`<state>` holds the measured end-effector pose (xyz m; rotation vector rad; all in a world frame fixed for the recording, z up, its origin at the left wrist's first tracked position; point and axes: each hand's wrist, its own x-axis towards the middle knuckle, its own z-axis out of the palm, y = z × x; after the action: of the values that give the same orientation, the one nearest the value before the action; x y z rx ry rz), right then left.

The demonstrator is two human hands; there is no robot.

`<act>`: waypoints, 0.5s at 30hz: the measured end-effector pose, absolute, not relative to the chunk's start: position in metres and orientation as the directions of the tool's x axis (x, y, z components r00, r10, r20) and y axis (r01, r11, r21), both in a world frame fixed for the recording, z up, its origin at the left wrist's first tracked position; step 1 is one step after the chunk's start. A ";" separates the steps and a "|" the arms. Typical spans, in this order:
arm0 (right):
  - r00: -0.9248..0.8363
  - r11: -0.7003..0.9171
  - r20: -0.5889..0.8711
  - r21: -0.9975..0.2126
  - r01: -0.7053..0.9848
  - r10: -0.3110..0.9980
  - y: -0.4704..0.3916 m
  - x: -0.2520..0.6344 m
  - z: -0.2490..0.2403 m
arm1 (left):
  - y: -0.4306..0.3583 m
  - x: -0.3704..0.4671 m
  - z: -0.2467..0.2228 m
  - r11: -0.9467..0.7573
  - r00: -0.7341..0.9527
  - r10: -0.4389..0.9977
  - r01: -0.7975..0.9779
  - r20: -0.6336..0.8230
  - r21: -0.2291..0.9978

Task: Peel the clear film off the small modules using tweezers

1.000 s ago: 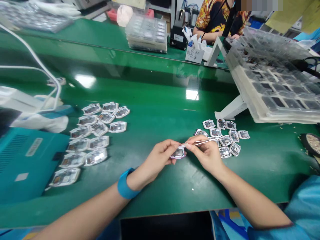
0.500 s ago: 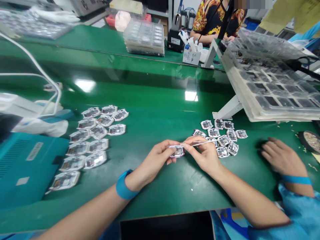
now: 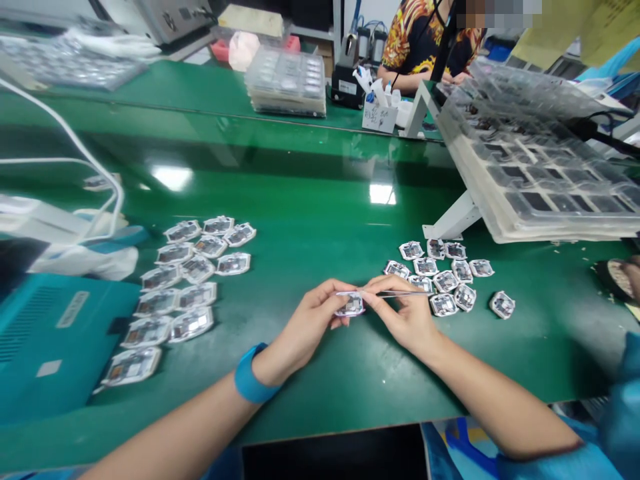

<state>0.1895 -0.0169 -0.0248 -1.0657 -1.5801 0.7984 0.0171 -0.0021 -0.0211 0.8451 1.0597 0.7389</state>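
Note:
My left hand (image 3: 320, 308) grips a small white-rimmed electronic module (image 3: 350, 304) between thumb and fingers, its circuit side facing up. At the module's right edge are the pinched fingertips of my right hand (image 3: 403, 310). That hand also holds thin metal tweezers (image 3: 400, 293), which point away to the right across its fingers. Just beyond my right hand lies a cluster of similar modules (image 3: 444, 281). One module (image 3: 502, 305) sits apart, to the right of that cluster. Another group of modules (image 3: 197, 268) spreads over the green bench to the left of my left hand.
A slanted rack of clear trays (image 3: 565, 193) stands at the right on a white leg (image 3: 453, 217). A teal box (image 3: 55, 347) and white cables (image 3: 85, 143) are at the left. Stacked clear trays (image 3: 286, 83) stand at the back, near a seated person (image 3: 425, 47).
A neighbour's hand at the right has drawn back toward the right edge, and a module now lies where it was. My hands stay together on the held module.

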 end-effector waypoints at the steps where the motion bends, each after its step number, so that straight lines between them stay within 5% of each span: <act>1: -0.069 0.372 0.366 -0.900 0.229 0.928 -0.017 0.189 -0.025 | -0.002 0.017 -0.021 0.484 0.318 0.845 -0.116 -0.429 0.867; 15: -0.138 0.509 0.491 -0.808 0.297 0.860 -0.011 0.192 -0.029 | -0.003 0.015 -0.018 0.480 0.386 0.825 -0.091 -0.414 0.872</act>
<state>0.1917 -0.0112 -0.0295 -0.9911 -1.6903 0.6636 0.0146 -0.0028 -0.0181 0.8846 1.0054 0.6916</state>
